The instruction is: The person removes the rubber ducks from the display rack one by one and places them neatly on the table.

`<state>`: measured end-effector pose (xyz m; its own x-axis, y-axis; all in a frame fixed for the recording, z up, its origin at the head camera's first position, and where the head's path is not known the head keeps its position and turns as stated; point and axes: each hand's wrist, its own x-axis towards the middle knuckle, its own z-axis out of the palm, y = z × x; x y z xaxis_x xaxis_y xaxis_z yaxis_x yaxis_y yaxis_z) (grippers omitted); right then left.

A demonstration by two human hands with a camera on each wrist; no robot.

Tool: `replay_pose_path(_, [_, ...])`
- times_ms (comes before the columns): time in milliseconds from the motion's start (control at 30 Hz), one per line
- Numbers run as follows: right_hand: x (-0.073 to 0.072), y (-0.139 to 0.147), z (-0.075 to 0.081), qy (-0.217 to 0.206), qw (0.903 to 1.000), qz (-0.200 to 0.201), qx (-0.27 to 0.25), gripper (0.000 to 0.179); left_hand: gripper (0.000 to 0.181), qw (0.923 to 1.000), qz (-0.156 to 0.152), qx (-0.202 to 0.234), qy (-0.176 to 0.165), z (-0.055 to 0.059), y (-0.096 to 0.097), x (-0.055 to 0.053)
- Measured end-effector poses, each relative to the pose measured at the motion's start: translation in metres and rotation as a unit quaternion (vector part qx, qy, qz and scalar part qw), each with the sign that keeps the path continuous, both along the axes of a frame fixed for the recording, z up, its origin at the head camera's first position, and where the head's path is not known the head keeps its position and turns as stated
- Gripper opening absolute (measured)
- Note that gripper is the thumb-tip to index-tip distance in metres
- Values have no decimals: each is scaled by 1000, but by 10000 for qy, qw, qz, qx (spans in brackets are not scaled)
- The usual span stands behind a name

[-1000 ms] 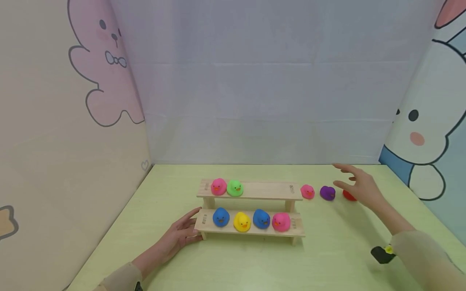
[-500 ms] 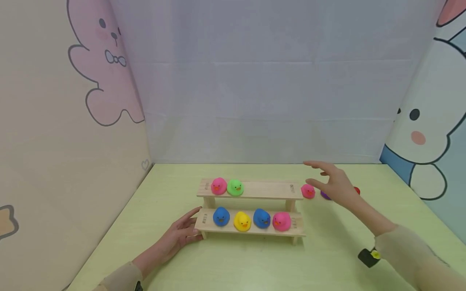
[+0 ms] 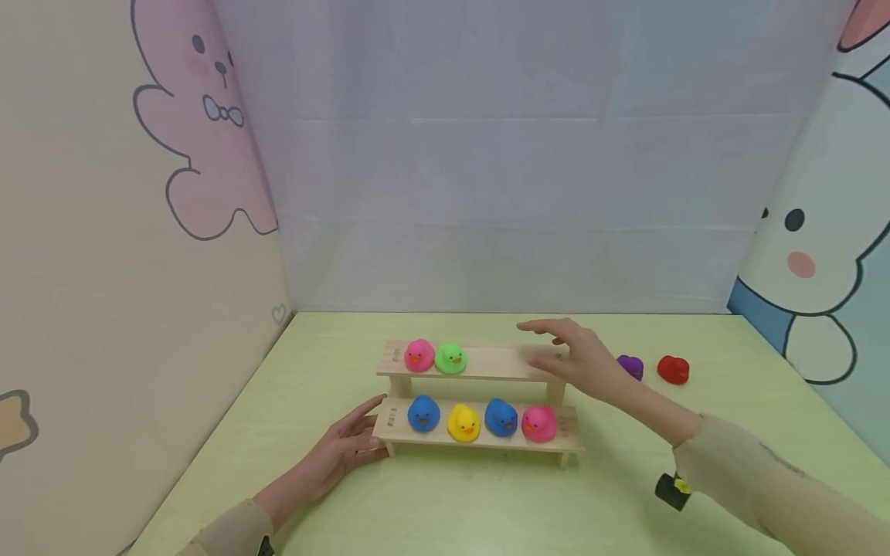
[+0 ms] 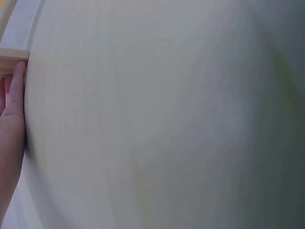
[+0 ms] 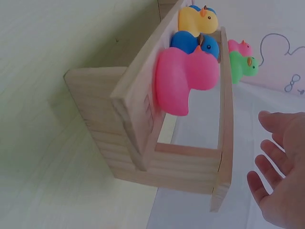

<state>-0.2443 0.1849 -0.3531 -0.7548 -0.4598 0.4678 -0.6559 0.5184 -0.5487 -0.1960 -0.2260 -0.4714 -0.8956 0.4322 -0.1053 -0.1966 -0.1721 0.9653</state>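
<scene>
On the pale table (image 3: 480,506), a two-tier wooden stand (image 3: 497,360) is placed, its left end touched by the left hand (image 3: 341,449); whether the shelf is pinched there or only steadied cannot be told. Above the right end of the stand's upper shelf, the right hand (image 3: 587,359) is held apart from the wood, its fingers loosely spread and nothing gripped.

Judged by its thin boards, the stand is probably stiff and fairly light, so it could be shifted by a careless knock; it is best held by the shelf ends, where no duck is borne. The ducks are likely soft, very light and a little slick, not easily harmed by a squeeze; each is best pinched around its rounded body, and neighbours could be toppled by stray fingers.

Plain, unpainted wood is seen in the stand, with small dark marks near the shelf ends. Toward the left of its upper shelf, a pink duck (image 3: 419,356) and a green duck (image 3: 450,359) are set side by side. Along its lower shelf are lined a blue duck (image 3: 423,415), a yellow duck (image 3: 463,423), a second blue duck (image 3: 501,418) and a second pink duck (image 3: 539,424), all smooth and round-headed. To the stand's right, a purple toy (image 3: 631,367), partly hidden by the right arm, and a red toy (image 3: 674,370) are found.
</scene>
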Motion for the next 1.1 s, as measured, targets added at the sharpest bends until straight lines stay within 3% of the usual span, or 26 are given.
replay_pose_path(267, [-2,-29,2,-91,9988,469,-69,47,68,10000,-1,-50,27,0,0,0])
replay_pose_path(733, [-12,-66,0,-853,9911,965,-335,45,69,9999,46,-91,-16,1,0,1])
replay_pose_path(1100, [-9,-91,0,-1386,9855,825,-525,40,70,10000,42,-36,-47,1,0,1])
